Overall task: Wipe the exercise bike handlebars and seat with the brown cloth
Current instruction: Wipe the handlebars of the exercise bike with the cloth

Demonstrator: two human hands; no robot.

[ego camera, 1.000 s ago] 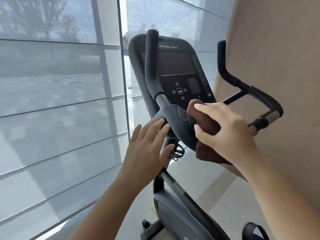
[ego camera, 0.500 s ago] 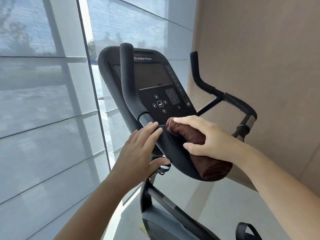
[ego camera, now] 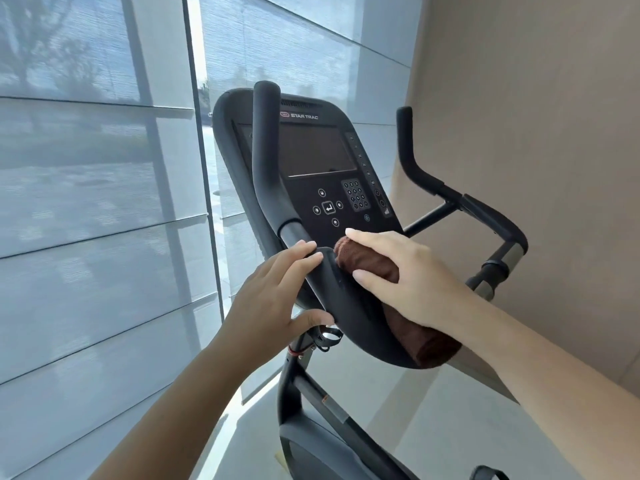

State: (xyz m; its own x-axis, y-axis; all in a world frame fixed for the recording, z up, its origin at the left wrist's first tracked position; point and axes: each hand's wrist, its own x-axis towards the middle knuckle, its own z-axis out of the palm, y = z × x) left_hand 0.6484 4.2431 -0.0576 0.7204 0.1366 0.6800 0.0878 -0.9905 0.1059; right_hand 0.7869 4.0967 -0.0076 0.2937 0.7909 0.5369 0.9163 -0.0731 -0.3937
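Window: a big glass wall with grey see-through blinds [ego camera: 86, 237] fills the left side.
Wall: a plain tan wall [ego camera: 536, 133] stands on the right, near the bike.
Bike: the tall black exercise bike [ego camera: 287, 389] stands between them. Its seat is not in view, so I think that part is not wiped yet.
Screen panel: a flat black plastic screen panel [ego camera: 311, 154] sits just above both hands. If the cloth slides up, it could push the small round buttons [ego camera: 329, 207] by mistake.
Handlebars: the black padded handlebars [ego camera: 266, 161] stick up on both sides of the panel, and a thick curved middle bar [ego camera: 346, 320] joins them low down. The far right grip [ego camera: 422, 178] looks untouched and is easy to forget.
Right hand: the right hand [ego camera: 408, 282] holds the cloth, thumb on the near side and fingers over the top, and pushes it on the curved bar.
Left hand: the left hand [ego camera: 273, 299] is wide and holds nothing. Its straight fingers rest on the bar, with the thumb under it. If it lets go, the bar might wobble.
Cloth: the soft, fuzzy brown cloth [ego camera: 436, 348] is rolled up like a sausage. It lies along the right side of the curved bar, under the right hand. One end pokes out low and could drop off if the hold gets loose.
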